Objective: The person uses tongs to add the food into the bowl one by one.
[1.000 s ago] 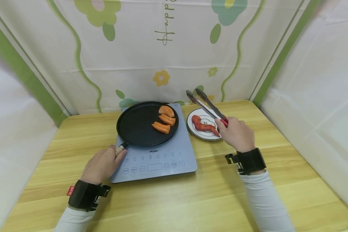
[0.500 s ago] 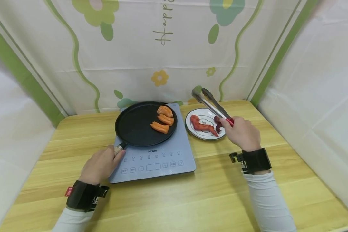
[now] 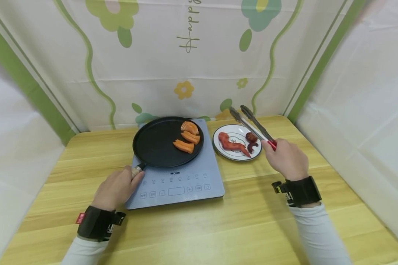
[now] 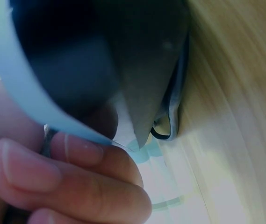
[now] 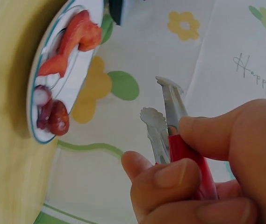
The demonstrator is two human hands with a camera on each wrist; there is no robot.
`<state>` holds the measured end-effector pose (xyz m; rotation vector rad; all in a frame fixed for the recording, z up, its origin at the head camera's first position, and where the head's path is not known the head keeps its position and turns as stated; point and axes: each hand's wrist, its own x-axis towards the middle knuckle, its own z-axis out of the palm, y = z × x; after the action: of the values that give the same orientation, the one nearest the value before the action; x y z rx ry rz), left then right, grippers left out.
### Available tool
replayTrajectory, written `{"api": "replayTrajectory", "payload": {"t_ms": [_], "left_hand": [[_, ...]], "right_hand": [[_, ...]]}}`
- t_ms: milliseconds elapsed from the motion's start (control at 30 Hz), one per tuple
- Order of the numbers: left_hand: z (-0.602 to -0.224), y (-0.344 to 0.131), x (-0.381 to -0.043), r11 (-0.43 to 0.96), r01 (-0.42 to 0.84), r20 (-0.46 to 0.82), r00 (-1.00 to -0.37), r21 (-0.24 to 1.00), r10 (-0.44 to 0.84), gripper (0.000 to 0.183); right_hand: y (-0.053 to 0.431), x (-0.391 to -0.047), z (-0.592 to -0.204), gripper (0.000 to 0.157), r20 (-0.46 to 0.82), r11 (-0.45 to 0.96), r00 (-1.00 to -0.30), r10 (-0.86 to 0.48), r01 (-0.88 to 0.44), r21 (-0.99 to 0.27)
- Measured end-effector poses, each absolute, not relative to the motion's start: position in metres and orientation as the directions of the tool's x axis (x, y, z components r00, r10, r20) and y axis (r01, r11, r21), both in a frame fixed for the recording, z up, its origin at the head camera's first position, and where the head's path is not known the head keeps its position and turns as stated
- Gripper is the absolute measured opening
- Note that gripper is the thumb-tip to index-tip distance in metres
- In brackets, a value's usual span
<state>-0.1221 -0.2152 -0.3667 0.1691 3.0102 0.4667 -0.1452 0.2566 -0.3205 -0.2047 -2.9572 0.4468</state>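
Observation:
My left hand [image 3: 114,188] grips the handle [image 3: 139,168] of a black frying pan [image 3: 154,143]. Three orange salmon pieces [image 3: 183,146] lie along the pan's right side. My right hand [image 3: 289,159] holds metal tongs [image 3: 248,126] by their red grips [image 5: 184,151], arms apart and nothing between the tips. Below and left of the tongs is a white plate [image 3: 230,129]. On it lie a red chicken wing [image 3: 233,145], a round brown piece [image 3: 251,137] and a dark curled piece [image 3: 252,147]. In the left wrist view, curled fingers [image 4: 90,196] show, but the handle is unclear.
Under the pan sits a blue-grey induction cooker [image 3: 199,176], its panel facing me. All stand on a wooden table [image 3: 185,235]. A printed cloth [image 3: 152,66] hangs at the back, and white cloth walls [image 3: 368,121] rise at both sides.
The right hand and tongs have moved right, away from above the plate, uncovering the brown and dark pieces. The left hand and pan have stayed put.

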Motion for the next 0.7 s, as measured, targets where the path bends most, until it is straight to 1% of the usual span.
{"api": "replayTrajectory", "payload": {"t_ms": [433, 700], "left_hand": [[-0.366, -0.216, -0.121, 0.948, 0.100, -0.070, -0.989, 0.302, 0.127, 0.051], [-0.365, -0.215, -0.121, 0.947, 0.099, -0.075, -0.989, 0.306, 0.128, 0.050]], "right_hand": [[0.279, -0.130, -0.332, 0.062, 0.107, 0.953, -0.981, 0.159, 0.124, -0.278], [0.285, -0.126, -0.337, 0.065, 0.092, 0.957, -0.982, 0.164, 0.136, -0.255]]}}
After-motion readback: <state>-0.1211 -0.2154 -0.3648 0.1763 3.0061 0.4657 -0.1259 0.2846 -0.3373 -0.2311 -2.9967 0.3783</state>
